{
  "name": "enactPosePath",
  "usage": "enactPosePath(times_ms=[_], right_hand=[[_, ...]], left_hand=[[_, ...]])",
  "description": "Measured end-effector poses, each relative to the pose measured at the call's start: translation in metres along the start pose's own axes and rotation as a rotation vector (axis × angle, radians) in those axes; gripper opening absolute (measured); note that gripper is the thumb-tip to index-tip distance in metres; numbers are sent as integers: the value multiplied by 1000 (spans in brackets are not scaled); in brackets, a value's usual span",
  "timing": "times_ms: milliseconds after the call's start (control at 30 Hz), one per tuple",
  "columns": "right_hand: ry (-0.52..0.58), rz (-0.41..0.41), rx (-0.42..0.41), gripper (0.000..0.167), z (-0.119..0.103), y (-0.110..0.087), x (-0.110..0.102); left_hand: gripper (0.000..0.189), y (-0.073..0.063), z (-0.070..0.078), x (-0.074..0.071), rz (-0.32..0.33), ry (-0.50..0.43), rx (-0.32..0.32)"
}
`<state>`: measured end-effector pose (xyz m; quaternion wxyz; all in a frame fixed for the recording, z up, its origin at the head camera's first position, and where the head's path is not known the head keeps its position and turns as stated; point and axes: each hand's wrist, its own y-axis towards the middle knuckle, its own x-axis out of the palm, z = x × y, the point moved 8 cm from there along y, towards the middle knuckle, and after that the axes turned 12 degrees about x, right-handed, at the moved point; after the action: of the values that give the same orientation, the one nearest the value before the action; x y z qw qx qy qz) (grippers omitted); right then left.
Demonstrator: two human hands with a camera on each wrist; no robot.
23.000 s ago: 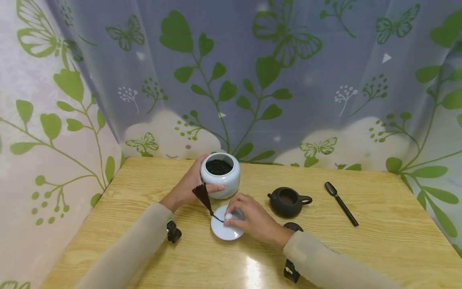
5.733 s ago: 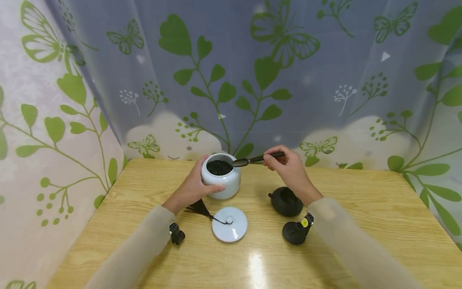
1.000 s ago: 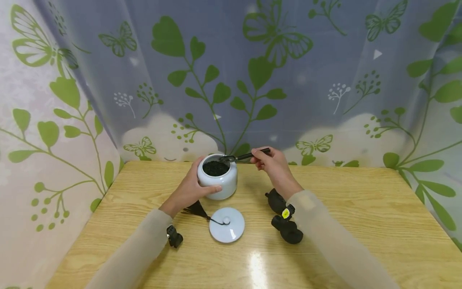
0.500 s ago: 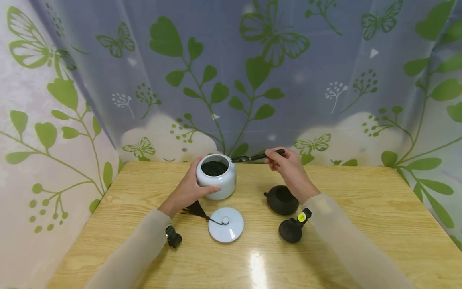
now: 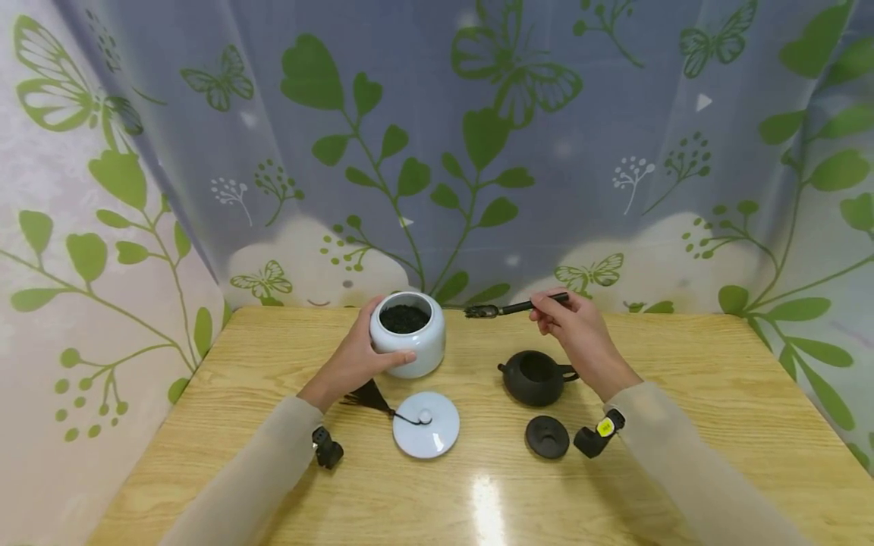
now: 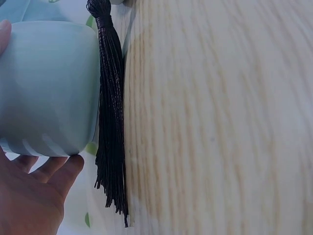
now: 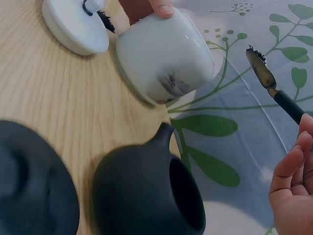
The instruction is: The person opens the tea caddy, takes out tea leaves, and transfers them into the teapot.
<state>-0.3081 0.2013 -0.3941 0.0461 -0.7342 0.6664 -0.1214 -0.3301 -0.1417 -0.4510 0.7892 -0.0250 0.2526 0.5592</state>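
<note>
The dark scoop (image 5: 515, 307) hangs in the air just to the right of the white jar (image 5: 429, 345), near the far edge of the table (image 5: 369, 500), with a small heap of dark leaves (image 7: 257, 55) in its bowl. The right hand (image 5: 580, 334) pinches the handle between thumb and fingers, while the left hand (image 5: 351, 360) wraps the jar's side, thumb across the front. Handling this well, I would say, means holding the bowl level and moving slowly and smoothly, since the leaves look heaped (in the right wrist view a few poke past the tip) and a jolt or a roll of the handle could shed them. A firm grip on the jar seems useful too, so that a brush from the scoop would not shift it. As for direction, the scoop's tip points left, towards the jar, and the handle's end points right, a touch higher in the head view; its long axis thus runs mainly sideways across the person's front, apart from the dark teapot (image 5: 536, 393). The teapot's spout points left, its handle right. Nearer the person lie the white lid (image 5: 426, 440), its black tassel (image 5: 369, 396) trailing left, and a small dark lid (image 5: 547, 437).
</note>
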Motion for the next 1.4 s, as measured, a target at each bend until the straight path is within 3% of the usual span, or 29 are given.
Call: enactPosePath(times_ms=[533,767,1233,1400], right_hand=[[61,24,-1,19,9,-26,-48],[4,51,-12,25,19,-33,-66],[-94,93,19,22,39,-43,-92],[-196,123,20,24,46,-42,-96]], left_hand=[[122,0,3,2,-3,-7,8],[121,-1,3,0,-1,16,12],[121,0,3,-1,-2,17,14],[121,0,2,-1,0,17,7]])
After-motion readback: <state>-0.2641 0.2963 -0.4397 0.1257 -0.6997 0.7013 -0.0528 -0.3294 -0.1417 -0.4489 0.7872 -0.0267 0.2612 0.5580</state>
